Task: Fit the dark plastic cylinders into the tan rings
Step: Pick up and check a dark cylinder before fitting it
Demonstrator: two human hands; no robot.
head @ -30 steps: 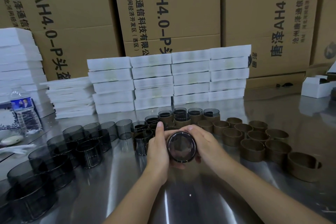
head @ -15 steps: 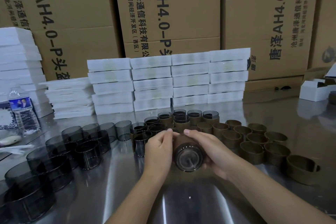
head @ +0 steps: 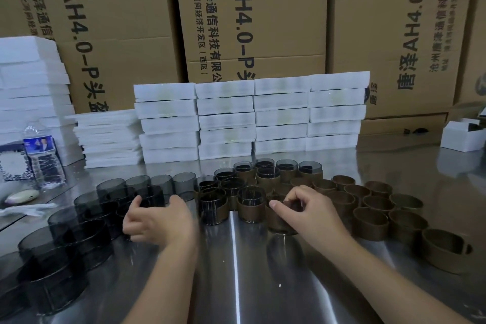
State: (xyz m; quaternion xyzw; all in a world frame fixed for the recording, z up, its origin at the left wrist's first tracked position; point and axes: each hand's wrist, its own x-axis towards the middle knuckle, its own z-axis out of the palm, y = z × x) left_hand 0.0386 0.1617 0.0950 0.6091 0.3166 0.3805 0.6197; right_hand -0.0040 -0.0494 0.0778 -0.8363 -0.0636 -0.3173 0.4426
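Several loose dark plastic cylinders (head: pixel 110 189) stand on the steel table's left side. Several empty tan rings (head: pixel 370 221) stand on the right side. Between them is a cluster of fitted cylinders in rings (head: pixel 251 205). My left hand (head: pixel 160 221) reaches into the loose group, thumb and fingers curled round one dark cylinder (head: pixel 152 197). My right hand (head: pixel 310 210) pinches the top rim of a ringed cylinder (head: pixel 280 222) standing on the table beside the cluster.
Stacks of white foam boxes (head: pixel 226 123) line the back of the steel table (head: pixel 236 284), with big cardboard cartons (head: pixel 249 21) behind. A water bottle (head: pixel 42 158) and a small pale object (head: pixel 22 196) sit far left. A white box (head: pixel 462 137) is far right.
Both hands held one cylinder and ring together at the centre. Now the ringed piece stands on the table under my right hand, and my left hand has moved left to a loose dark cylinder.
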